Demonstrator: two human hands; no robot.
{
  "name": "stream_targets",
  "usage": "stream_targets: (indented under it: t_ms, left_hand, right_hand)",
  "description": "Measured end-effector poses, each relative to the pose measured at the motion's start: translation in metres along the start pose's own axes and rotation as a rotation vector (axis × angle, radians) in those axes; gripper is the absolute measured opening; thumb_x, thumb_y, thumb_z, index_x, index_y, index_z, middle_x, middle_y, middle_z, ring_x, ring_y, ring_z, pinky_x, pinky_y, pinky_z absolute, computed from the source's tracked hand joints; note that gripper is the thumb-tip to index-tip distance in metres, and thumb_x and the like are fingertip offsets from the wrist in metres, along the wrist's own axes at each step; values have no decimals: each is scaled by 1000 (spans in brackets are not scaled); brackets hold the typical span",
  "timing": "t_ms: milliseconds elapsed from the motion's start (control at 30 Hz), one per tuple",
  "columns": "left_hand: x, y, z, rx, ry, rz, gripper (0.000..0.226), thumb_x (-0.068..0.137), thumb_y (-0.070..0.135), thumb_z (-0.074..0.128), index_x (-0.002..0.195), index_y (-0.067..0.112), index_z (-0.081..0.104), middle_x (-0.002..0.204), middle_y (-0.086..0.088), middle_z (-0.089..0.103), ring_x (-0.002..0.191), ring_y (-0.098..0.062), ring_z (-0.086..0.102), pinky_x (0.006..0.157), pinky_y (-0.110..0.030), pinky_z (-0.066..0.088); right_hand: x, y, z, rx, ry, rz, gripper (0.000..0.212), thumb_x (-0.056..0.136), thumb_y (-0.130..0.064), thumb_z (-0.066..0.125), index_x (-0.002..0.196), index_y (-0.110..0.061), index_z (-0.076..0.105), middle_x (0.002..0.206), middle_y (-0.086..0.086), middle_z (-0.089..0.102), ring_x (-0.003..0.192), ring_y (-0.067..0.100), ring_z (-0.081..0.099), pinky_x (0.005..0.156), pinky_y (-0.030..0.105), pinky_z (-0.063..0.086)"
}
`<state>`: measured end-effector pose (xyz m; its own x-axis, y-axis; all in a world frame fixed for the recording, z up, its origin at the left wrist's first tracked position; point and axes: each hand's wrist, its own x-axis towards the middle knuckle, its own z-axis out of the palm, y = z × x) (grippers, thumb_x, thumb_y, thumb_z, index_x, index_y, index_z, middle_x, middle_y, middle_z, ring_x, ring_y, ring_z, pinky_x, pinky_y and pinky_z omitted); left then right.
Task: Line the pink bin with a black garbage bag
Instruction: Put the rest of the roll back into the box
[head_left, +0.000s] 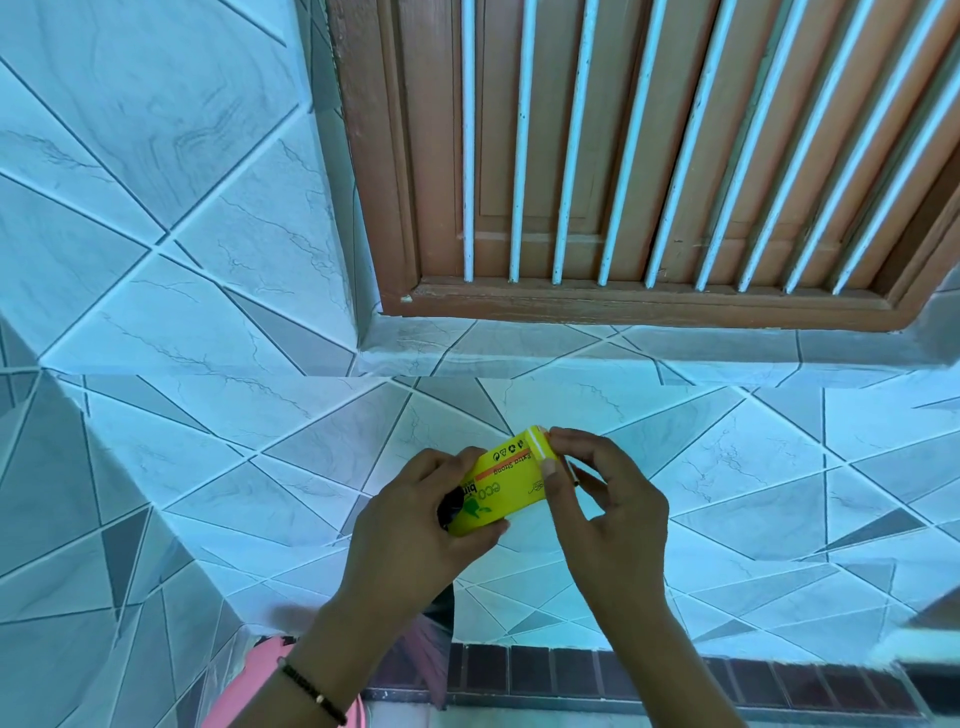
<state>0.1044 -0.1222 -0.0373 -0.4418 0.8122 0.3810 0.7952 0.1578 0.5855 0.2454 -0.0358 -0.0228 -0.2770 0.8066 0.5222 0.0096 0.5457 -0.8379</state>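
- Biggest thing in view is the tiled wall, pale marble-look tiles cut into triangles, filling the left side and running across behind everything.
- Up top on the right there's a brown wooden window frame with white vertical bars in front of it.
- A row of dark brick-like tiles runs along the bottom of the wall, on the right.
- The pink bin only peeks in at the bottom left, right under the left wrist; you can't see much of it.
- Left hand is curled around the left end of the roll of bags, a yellow-labelled pack with a bit of black plastic showing at that end.
- Right hand is pinching the right end of the roll, thumb and fingertips on the label edge.
- The roll sits up in the air between both hands, in front of the wall, above and to the right of the bin.
- Beaded bracelet on the left wrist.
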Motion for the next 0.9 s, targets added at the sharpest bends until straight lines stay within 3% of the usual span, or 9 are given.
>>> stream_targets:
  t_ms: [133, 300, 433, 533, 600, 667, 767, 900]
  left_hand:
    - [0, -1, 0, -22, -1, -6, 61, 62, 59, 65, 119, 43, 50, 97, 26, 51, 78, 3, 58, 65, -23, 54]
    - [3, -1, 0, -30, -1, -14, 60, 63, 58, 67, 119, 41, 53, 96, 26, 51, 78, 11, 56, 66, -23, 55]
    - [8, -1, 1, -90, 24, -51, 58, 62, 56, 69, 116, 38, 57, 91, 21, 55, 80, 4, 59, 66, -24, 55]
    - [12, -3, 4, -132, 53, -73, 61, 60, 58, 67, 115, 32, 61, 89, 16, 57, 76, -1, 60, 66, -26, 55]
    - [14, -6, 5, -121, 58, -73, 67, 59, 63, 61, 117, 29, 60, 92, 15, 58, 75, -2, 60, 68, -27, 56]
    - [16, -7, 6, -81, 46, -71, 62, 62, 61, 65, 118, 33, 58, 95, 16, 57, 76, -2, 60, 66, -27, 55]
    - [24, -5, 6, 30, 26, -28, 58, 68, 50, 73, 121, 41, 54, 107, 20, 54, 80, -1, 59, 66, -24, 54]
    - [38, -7, 5, 19, 95, -32, 68, 66, 51, 75, 127, 42, 47, 125, 28, 40, 85, 7, 51, 64, -21, 50]
  right_hand:
    - [5, 2, -2, 88, 50, 77, 22, 84, -9, 64, 87, -31, 66, 91, -16, 71, 89, 9, 68, 78, 26, 57]
    - [4, 5, 1, 59, 25, 31, 11, 81, -23, 61, 86, -30, 68, 95, -16, 70, 94, 9, 66, 79, 26, 56]
    - [2, 8, 7, -12, -48, -67, 24, 87, -33, 53, 108, -30, 66, 116, -18, 64, 110, -3, 58, 89, 12, 45]
    - [-7, 13, 16, -30, -174, -66, 40, 88, -38, 49, 128, -34, 51, 137, -23, 47, 133, -5, 37, 103, 11, 33]
    - [-10, 17, 19, -35, -215, -60, 44, 88, -40, 49, 131, -33, 49, 141, -25, 43, 136, -4, 31, 106, 11, 30]
    - [-4, 20, 20, -3, -226, 9, 42, 85, -41, 55, 126, -34, 52, 137, -23, 48, 131, -2, 41, 103, 14, 36]
    - [17, 22, 19, 57, -173, 233, 30, 81, -28, 69, 103, -35, 50, 113, -16, 58, 103, 8, 60, 89, 26, 50]
    - [46, 27, 19, 102, -189, 358, 42, 80, -23, 72, 113, -36, 51, 102, -12, 60, 84, 19, 63, 79, 37, 53]
